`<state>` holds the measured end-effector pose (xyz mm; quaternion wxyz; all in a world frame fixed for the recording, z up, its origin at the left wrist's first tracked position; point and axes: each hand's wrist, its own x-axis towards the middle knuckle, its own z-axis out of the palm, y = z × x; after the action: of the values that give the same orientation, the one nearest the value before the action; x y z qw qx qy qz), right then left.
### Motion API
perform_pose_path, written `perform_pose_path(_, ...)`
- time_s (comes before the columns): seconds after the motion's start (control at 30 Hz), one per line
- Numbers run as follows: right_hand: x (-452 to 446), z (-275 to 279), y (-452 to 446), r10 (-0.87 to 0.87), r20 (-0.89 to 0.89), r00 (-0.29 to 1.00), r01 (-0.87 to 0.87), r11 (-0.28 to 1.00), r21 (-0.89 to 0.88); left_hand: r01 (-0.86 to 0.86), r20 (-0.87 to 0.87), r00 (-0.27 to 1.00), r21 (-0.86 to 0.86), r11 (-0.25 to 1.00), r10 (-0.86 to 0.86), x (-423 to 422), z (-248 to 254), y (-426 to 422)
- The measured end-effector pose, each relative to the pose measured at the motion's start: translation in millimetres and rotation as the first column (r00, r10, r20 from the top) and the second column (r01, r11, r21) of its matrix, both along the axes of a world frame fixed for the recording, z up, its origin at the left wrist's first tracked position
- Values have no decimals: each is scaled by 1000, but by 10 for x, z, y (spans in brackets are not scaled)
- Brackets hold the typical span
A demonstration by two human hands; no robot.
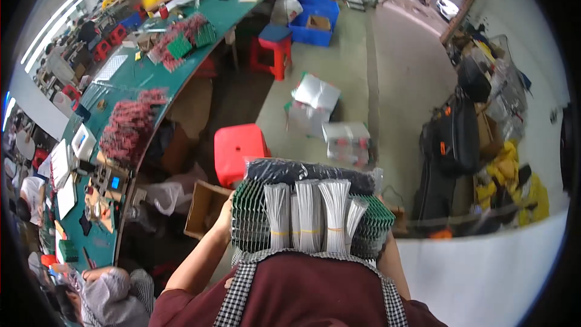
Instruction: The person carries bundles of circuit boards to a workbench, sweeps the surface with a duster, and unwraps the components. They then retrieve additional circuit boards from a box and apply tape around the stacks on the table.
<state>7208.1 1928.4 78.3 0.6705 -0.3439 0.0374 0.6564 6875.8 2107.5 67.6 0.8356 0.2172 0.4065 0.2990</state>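
Note:
A wide stack of green-edged circuit boards (249, 221) is carried in front of my chest. Several bundles of thin white wires (307, 215), tied with yellow bands, lie on top. Across the far side of the load rests a black bundle in clear plastic (308, 171). My left hand (226, 217) is closed around the left side of the stack, its fingertips hidden beneath. On the other side my right forearm (394, 263) reaches up to the stack; the boards cover most of that hand.
A red stool (240, 152) and an open cardboard box (206, 209) stand ahead on the left. Silvery packets (316, 98) lie on the floor. The long green workbench (203, 15) holds piles of boards. Black bags (451, 139) line the right; seated people work at left.

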Motion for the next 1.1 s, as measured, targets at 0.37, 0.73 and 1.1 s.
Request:
perform_pose_path(0.37, 1602, 105, 3034, 88, 1, 996, -88, 996, 17, 16, 106, 994, -95, 995, -6, 1519, 367, 2748)
perform_pose_path(0.73, 2698, 151, 5756, 236, 20, 972, -236, 972, 4, -235, -189, 955, -23, 972, 227, 2291, 416, 4906)
perform_pose_path(1.1, 2725, -202, 8566, 297, -7, 955, -297, 955, -3, -230, -91, 969, 23, 973, 231, 2396, 149, 7742)
